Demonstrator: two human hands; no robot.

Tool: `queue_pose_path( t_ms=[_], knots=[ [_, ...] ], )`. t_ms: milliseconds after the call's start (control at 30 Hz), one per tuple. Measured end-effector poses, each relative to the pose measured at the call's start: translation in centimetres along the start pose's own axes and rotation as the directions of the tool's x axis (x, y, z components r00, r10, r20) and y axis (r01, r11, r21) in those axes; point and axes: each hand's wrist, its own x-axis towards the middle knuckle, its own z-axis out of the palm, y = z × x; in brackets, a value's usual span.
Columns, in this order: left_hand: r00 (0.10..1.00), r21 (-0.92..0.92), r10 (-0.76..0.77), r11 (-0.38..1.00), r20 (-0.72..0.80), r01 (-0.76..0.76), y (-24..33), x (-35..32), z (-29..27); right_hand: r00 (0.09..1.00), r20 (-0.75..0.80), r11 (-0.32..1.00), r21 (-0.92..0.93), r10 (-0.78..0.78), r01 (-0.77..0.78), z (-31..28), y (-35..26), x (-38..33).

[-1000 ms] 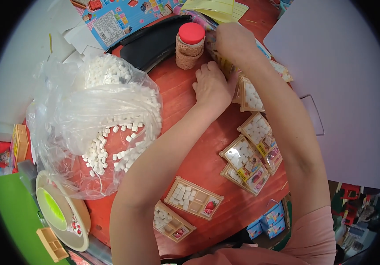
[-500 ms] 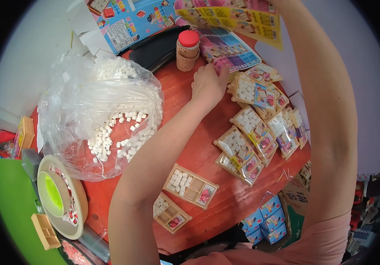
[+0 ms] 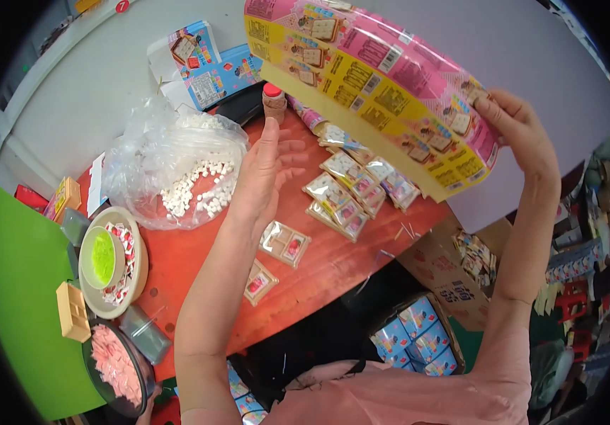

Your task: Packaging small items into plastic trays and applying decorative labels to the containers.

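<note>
My right hand (image 3: 514, 131) pinches the right end of a wide sheet of pink and yellow printed labels (image 3: 390, 85), which hangs raised over the far right of the red table. Nothing is in my left hand (image 3: 266, 173); its fingers are spread, pointing up, in front of the bottle with a red cap (image 3: 273, 106). Below the sheet lies a pile of wrapped compartment trays (image 3: 347, 188) with white pieces and printed labels. Nearer to me, two unwrapped compartment trays (image 3: 285, 243) sit partly behind my left forearm.
A clear plastic bag (image 3: 131, 170) of small white cubes lies at the left. Beside it stand a beige basin (image 3: 141, 273) with a green-filled bowl and a black bowl of pink packets (image 3: 117, 365). Blue boxes (image 3: 418, 336) fill a carton below the table's right edge (image 3: 418, 244).
The label sheet has swung up and rightward in my right hand, spreading wide. My left hand has come off the printed sheet on the table and opened. The view has shifted back.
</note>
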Motion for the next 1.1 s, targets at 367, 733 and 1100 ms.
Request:
queue_pose_path(
  t_ms=[367, 733, 1100],
  knots=[
    [0.997, -0.436, 0.076, 0.898, 0.012, -0.063, -2.3, -11.4, 9.3, 0.995, -0.101, 0.909, 0.414, -0.011, 0.052, 9.0, 1.9, -21.0],
    [0.547, -0.705, 0.459, 0.565, 0.701, 0.429, -11.6, -13.4, 4.2, 0.984, 0.166, 0.68, 0.729, -0.071, -0.074, 20.3, 6.0, -24.4],
    [0.99, -0.144, -0.076, 0.988, -0.116, 0.059, -10.6, -27.9, 5.4, 0.941, 0.337, 0.616, 0.748, -0.031, -0.248, 22.7, 4.1, -27.5]
  ],
)
